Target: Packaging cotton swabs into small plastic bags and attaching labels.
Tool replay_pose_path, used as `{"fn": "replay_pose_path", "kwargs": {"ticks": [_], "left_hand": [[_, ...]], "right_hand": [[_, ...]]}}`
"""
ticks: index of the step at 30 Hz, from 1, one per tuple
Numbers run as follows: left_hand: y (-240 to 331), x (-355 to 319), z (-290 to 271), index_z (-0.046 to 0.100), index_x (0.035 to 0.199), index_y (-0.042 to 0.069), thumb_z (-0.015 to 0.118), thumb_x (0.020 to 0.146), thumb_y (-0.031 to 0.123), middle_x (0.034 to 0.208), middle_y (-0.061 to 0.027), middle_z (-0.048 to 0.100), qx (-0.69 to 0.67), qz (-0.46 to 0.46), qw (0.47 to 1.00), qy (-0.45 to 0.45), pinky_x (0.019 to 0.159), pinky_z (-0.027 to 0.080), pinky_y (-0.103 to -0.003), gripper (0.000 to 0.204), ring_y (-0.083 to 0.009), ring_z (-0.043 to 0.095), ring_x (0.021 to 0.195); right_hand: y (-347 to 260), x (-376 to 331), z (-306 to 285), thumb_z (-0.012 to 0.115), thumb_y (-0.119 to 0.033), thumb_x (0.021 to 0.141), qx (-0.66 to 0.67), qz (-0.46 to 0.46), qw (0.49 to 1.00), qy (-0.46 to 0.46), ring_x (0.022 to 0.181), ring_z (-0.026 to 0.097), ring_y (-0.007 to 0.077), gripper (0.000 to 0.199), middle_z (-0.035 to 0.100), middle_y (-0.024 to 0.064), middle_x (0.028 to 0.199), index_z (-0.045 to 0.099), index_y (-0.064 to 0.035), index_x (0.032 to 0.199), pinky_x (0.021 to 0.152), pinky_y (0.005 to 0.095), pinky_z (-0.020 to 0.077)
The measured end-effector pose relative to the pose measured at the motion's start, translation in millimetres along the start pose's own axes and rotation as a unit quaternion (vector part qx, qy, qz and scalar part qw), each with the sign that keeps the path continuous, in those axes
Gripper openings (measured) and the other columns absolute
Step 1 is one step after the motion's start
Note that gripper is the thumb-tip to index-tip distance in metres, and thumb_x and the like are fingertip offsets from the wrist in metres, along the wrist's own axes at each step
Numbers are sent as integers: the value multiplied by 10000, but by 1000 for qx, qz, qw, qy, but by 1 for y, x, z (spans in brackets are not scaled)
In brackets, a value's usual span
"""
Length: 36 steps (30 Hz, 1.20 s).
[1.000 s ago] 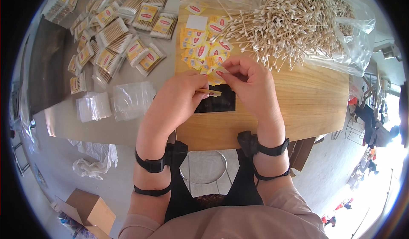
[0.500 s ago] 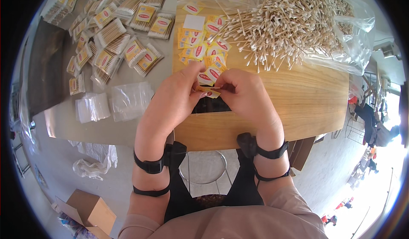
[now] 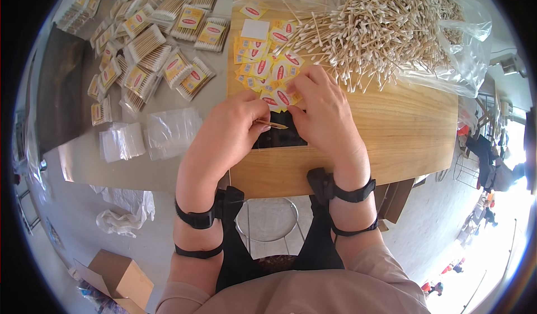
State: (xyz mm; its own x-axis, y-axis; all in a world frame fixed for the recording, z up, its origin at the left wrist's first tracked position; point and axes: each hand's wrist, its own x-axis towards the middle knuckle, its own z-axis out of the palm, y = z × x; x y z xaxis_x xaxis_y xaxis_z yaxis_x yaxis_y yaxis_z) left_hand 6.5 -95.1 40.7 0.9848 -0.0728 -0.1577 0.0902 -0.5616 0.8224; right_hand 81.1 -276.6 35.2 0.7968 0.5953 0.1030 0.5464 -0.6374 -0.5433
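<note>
My left arm [image 3: 197, 181] and right arm [image 3: 350, 166] reach out in front of me and lean in toward each other. My left hand [image 3: 234, 121] is curled, thumb and fingers in a pinch. My right hand [image 3: 323, 107] is a bit farther out, fingers bent, thumb apart from them.

Loose yellow cards [image 3: 260, 68]: red oval emblems [image 3: 283, 97] with pale lettering, too small to read; several also show a barcode-like block. Bagged swab packs [image 3: 212, 34] carry yellow labels [image 3: 191, 18] with similar red ovals, lettering likewise illegible.
</note>
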Motion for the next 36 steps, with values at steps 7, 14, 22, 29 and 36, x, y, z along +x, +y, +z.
{"fn": "replay_pose_path", "kwargs": {"ticks": [7, 14, 22, 29, 36], "left_hand": [[0, 0, 0, 615, 799, 0, 700, 780, 2, 856, -129, 602, 5, 10, 1000, -1, 693, 480, -434, 88, -350, 619, 809], [1, 0, 0, 615, 800, -3, 690, 787, -2, 854, -133, 604, 6, 3, 1000, -7, 691, 481, -433, 76, -355, 618, 805], [1, 1, -1, 610, 811, -4, 687, 780, -6, 857, -133, 609, 2, 5, 1000, -9, 693, 480, -429, 83, -354, 616, 807], [0, 1, -1, 605, 822, -3, 687, 786, 1, 859, -136, 604, -2, 1, 1000, -14, 693, 475, -435, 90, -360, 612, 812], [0, 1, -1, 579, 841, -3, 688, 796, 19, 866, -142, 601, 1, 8, 1000, -12, 693, 468, -448, 119, -377, 603, 823]], "right_hand": [[-3, 2, -2, 741, -9, 652, 6, 0, 1000, 1, 1006, 568, 322, 347, 547, 105, 1011, 617, -74, 971, 835, 422, 492], [-5, 3, -2, 766, -25, 644, 10, -1, 1000, 16, 1011, 564, 316, 361, 547, 96, 1005, 618, -76, 969, 843, 410, 491], [0, 3, -8, 780, -55, 646, -17, -14, 999, -30, 1007, 565, 320, 345, 550, 103, 995, 594, -62, 936, 850, 418, 487], [0, 2, -6, 799, -85, 646, 18, 11, 998, -51, 1003, 571, 320, 345, 559, 107, 978, 593, -54, 922, 846, 416, 485], [2, 0, -10, 803, -96, 657, -9, 1, 998, -57, 989, 576, 326, 331, 561, 108, 977, 597, -64, 915, 835, 421, 483]]}}
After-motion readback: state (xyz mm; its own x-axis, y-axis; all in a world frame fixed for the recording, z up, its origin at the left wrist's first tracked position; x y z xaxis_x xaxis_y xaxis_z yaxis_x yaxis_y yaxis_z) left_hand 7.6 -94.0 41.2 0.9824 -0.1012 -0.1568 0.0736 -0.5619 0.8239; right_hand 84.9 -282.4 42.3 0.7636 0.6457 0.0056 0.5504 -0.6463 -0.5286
